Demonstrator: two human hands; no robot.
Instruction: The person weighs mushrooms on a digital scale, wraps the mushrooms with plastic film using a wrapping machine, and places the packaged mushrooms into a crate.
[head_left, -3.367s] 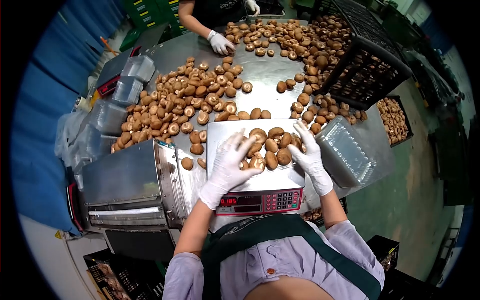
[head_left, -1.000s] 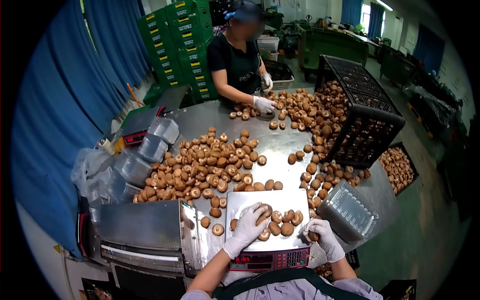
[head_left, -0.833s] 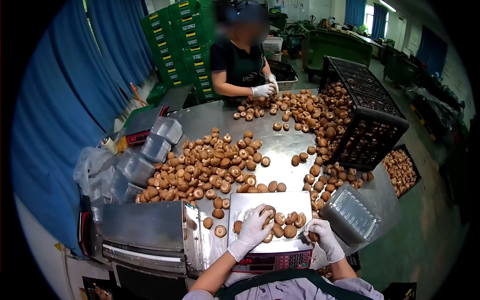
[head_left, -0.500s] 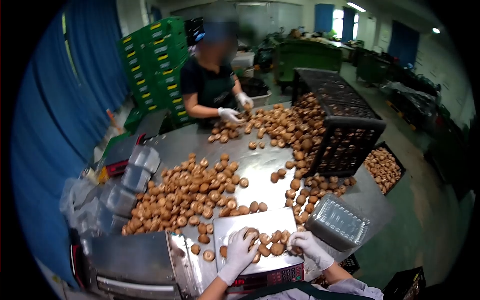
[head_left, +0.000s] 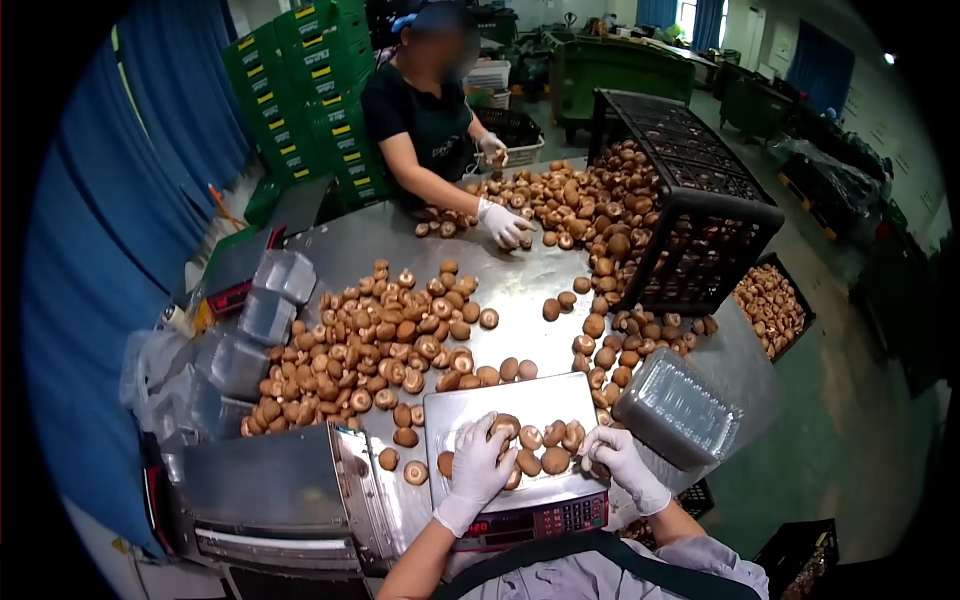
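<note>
Several brown mushrooms lie on the steel plate of a weighing scale in front of me. My left hand, in a white glove, is curled over the plate's left part, its fingers closed around a mushroom. At the plate's right edge is my right hand, also gloved, its thumb and fingers pinched on what looks like a mushroom, mostly hidden. The scale's red digits are lit below my left wrist.
A large mushroom pile lies left of the scale, beside clear plastic trays. More trays are stacked at right. A black crate lies tipped, mushrooms spilling out. Across the table a gloved co-worker handles mushrooms.
The view has tilted down a little. My hands stay over the scale, with small finger shifts. The co-worker's one hand has reached out over the table toward the loose mushrooms.
</note>
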